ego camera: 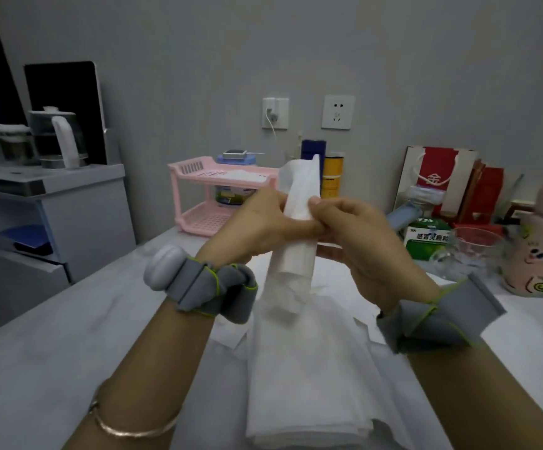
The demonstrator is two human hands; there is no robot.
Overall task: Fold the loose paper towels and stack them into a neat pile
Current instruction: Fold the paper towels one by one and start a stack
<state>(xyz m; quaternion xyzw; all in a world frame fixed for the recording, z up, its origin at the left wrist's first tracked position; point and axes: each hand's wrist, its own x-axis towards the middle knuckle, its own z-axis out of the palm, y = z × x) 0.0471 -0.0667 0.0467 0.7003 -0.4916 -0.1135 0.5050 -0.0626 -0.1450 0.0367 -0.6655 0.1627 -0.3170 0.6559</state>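
Observation:
A white paper towel [299, 196] hangs upright in the air above the table, gathered into a narrow strip. My left hand [263, 225] pinches it from the left and my right hand [351, 235] pinches it from the right, fingertips meeting at its middle. Its lower end droops onto a pile of white paper towels [305, 384] lying on the white table [69, 352] between my forearms. Both wrists wear grey straps.
A pink two-tier rack [211, 190] stands behind my hands, with bottles beside it. At the right are a green medicine box [425, 238], a clear glass cup [471, 251] and a pink mug [542, 254]. A kettle [56, 138] sits on a cabinet at the left.

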